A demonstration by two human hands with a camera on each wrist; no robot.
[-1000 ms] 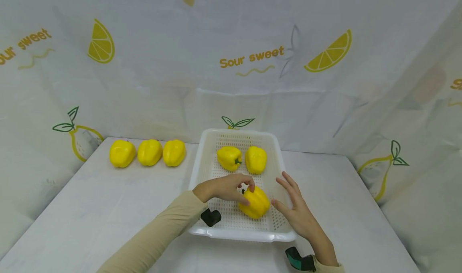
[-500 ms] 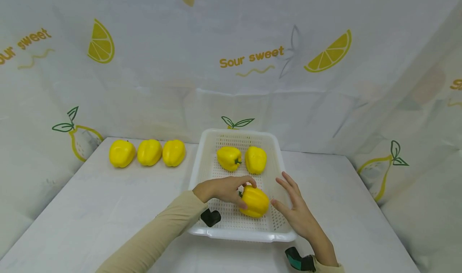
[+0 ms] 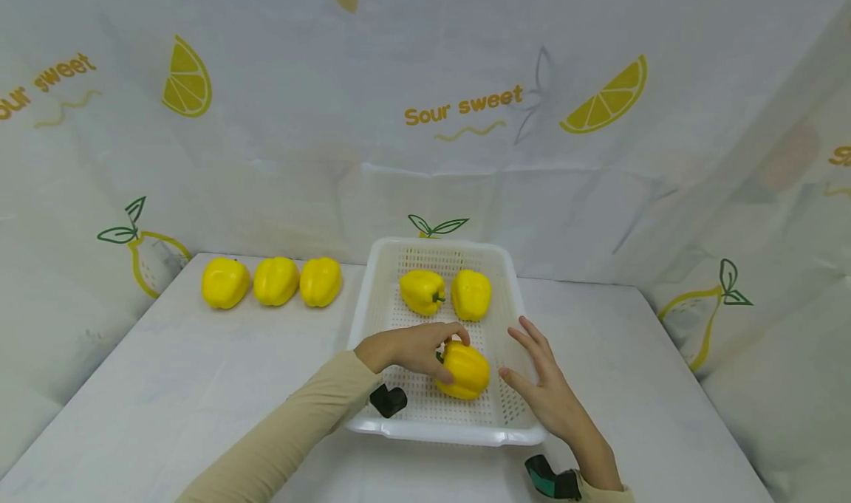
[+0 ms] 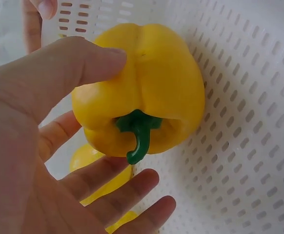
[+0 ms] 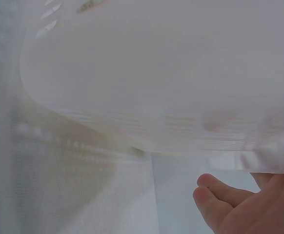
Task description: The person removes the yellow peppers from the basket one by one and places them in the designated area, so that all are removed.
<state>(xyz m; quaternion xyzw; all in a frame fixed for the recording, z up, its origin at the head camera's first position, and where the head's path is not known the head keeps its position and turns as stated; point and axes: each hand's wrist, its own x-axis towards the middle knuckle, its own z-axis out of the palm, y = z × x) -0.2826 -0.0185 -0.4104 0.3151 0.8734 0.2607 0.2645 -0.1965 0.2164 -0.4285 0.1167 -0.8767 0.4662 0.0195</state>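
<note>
My left hand [image 3: 414,349] reaches over the white perforated basket [image 3: 452,439] and holds a yellow bell pepper [image 3: 467,376] low inside its near half. In the left wrist view the thumb [image 4: 100,63] presses on the side of the pepper, while other fingers lie beneath and behind it. Its curved green stem [image 4: 140,136] faces my palm. My right hand [image 3: 550,388] is at the basket's right side with fingers spread, apart from the pepper. Two more yellow bell peppers, one with its stem showing [image 3: 422,292] and one beside it [image 3: 471,295], lie in the far half.
Three yellow bell peppers stand in a row at the table's far left: the left one [image 3: 225,283], the middle one [image 3: 275,281] and the right one [image 3: 320,281]. A white curtain [image 3: 299,141] printed with lemons hangs behind the white table [image 3: 166,385].
The held bell pepper has turned in my left hand and shifted slightly left, away from my right hand. My right hand has stayed in place.
</note>
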